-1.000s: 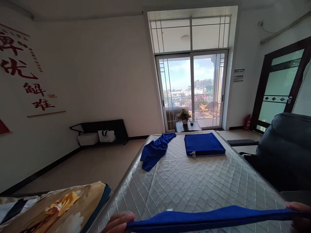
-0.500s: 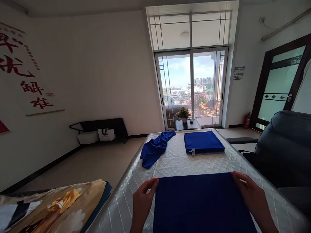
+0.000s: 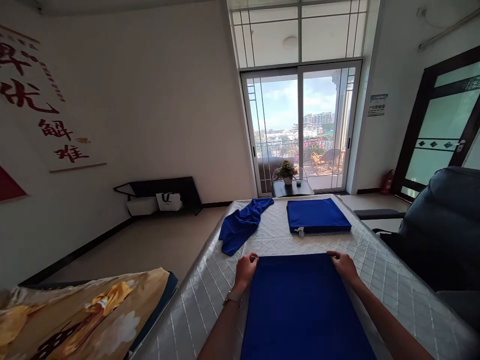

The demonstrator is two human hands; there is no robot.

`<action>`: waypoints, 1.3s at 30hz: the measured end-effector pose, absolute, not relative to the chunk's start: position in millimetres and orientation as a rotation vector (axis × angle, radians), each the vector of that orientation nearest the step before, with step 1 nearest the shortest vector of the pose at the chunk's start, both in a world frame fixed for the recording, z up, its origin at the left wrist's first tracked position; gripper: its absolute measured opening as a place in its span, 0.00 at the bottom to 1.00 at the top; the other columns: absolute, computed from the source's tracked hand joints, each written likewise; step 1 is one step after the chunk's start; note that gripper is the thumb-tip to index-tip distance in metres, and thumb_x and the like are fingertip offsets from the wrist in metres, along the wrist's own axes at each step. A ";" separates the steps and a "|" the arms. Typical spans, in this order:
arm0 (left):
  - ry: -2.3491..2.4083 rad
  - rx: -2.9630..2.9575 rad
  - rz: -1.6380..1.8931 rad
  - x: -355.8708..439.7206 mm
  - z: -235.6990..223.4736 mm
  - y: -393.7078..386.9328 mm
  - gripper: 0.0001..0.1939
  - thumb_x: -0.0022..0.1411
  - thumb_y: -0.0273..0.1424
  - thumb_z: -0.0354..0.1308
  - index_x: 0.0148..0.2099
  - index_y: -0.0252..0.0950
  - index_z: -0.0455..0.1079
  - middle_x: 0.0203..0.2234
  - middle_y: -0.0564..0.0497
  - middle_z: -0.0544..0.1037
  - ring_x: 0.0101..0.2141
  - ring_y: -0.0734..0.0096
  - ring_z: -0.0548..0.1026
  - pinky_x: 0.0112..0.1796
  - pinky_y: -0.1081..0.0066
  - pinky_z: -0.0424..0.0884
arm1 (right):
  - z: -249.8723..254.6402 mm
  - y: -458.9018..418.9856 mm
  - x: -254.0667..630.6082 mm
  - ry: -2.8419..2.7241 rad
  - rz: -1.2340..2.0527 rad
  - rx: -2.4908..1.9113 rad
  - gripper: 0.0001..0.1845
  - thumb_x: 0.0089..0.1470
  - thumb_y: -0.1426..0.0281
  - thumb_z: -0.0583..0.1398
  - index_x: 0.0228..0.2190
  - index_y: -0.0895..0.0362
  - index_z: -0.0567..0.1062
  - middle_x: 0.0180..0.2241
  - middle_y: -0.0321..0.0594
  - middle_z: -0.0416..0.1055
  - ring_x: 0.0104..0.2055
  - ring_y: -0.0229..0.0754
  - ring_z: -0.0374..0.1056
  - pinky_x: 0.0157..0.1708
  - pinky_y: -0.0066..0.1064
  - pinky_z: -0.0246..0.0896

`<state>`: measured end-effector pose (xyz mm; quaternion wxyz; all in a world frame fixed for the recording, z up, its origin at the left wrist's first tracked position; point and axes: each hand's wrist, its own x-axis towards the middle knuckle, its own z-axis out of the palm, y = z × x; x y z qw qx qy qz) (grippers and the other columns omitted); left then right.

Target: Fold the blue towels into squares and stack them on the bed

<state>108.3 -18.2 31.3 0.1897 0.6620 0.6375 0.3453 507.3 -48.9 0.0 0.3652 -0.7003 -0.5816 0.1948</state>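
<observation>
A flat blue cloth [image 3: 300, 305] stretches over the near part of the quilted mattress [image 3: 210, 295], its lower end running out of view. My left hand [image 3: 246, 269] pinches its far left corner between thumb and fingers. At the far right corner, my right hand [image 3: 343, 266] grips the cloth the same way. Beyond it lies a folded blue fabric stack [image 3: 318, 214] with a white tag on its near edge. To the left of that stack, a crumpled blue cloth [image 3: 243, 225] rests near the mattress's far left side.
On the left stands a low surface with a patterned tan cover [image 3: 123, 305]. A dark padded chair [image 3: 442, 225] is close to the right side. Past the far edge, a small black table [image 3: 292, 188] bears a potted plant [image 3: 287, 170].
Both hands have moved forward, away from me, and closer together, drawing the blue cloth's far edge further up the mattress. The view has shifted slightly.
</observation>
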 end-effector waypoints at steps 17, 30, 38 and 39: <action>1.982 2.151 0.873 124.3 1.4 21.8 0.12 0.68 0.27 0.50 0.43 0.38 0.75 0.40 0.47 0.82 0.44 0.63 0.79 0.47 0.68 0.69 | -26.9 -2.1 500.3 -1.642 0.238 -1.980 0.24 0.64 0.67 0.47 0.50 0.50 0.79 0.56 0.37 0.73 0.57 0.45 0.66 0.56 0.35 0.59; 1.652 2.543 0.726 226.3 19.7 -3.2 0.17 0.71 0.30 0.47 0.54 0.40 0.75 0.52 0.46 0.79 0.54 0.62 0.73 0.58 0.62 0.66 | -13.4 -18.2 462.4 -1.967 -0.006 -1.947 0.29 0.66 0.67 0.45 0.63 0.58 0.67 0.68 0.45 0.57 0.70 0.47 0.49 0.70 0.44 0.34; 1.429 2.649 0.592 321.4 -15.7 -18.6 0.27 0.74 0.43 0.41 0.68 0.40 0.62 0.66 0.40 0.65 0.66 0.53 0.61 0.64 0.48 0.58 | -30.4 -19.3 465.0 -2.116 0.104 -2.094 0.33 0.65 0.68 0.43 0.69 0.64 0.53 0.71 0.47 0.45 0.73 0.45 0.39 0.69 0.40 0.35; 1.486 2.629 0.570 311.3 -17.8 -16.7 0.28 0.74 0.46 0.41 0.69 0.41 0.61 0.67 0.41 0.64 0.67 0.52 0.59 0.64 0.47 0.56 | -31.0 -18.7 465.1 -2.102 0.104 -2.102 0.34 0.66 0.65 0.42 0.69 0.65 0.52 0.71 0.47 0.45 0.73 0.46 0.39 0.69 0.41 0.35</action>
